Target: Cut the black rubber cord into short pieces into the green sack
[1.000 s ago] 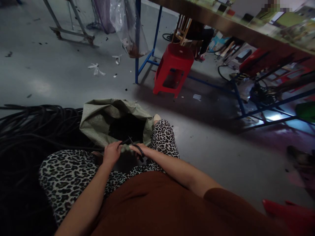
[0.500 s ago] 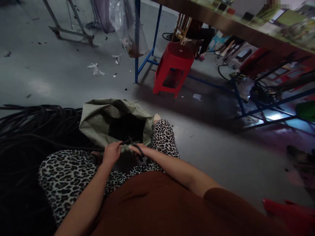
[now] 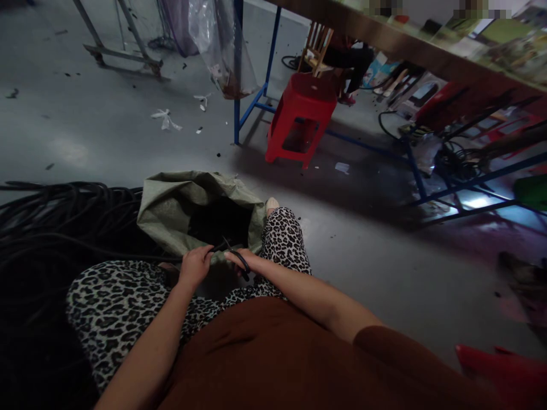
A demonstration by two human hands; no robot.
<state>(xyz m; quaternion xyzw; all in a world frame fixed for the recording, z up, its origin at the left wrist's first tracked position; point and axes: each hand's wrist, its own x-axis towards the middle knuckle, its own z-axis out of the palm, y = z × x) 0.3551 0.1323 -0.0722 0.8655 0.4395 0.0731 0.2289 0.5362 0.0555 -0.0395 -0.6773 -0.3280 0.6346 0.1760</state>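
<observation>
Over the near rim of a green woven sack [image 3: 160, 208], my left hand [image 3: 195, 266] is closed around a black hose-like strand [image 3: 162, 259]. The strand's short end pokes out past my fingers toward the right. My right hand [image 3: 252, 259] grips a pair of scissors [image 3: 245, 266] with black handles. Their blades point up and left over the sack's mouth, close to the strand's end; whether they touch it I cannot tell. Dark material fills the sack's shadowed inside, too dim to make out.
A heap of black strands [image 3: 68, 210] lies on the floor at the left. Beyond the sack stand a red plastic stool [image 3: 310, 94] and a blue-framed table [image 3: 363, 34]. A clear plastic bag [image 3: 217, 45] hangs at the table's corner. A seated person's legs [image 3: 354, 62] show behind the stool.
</observation>
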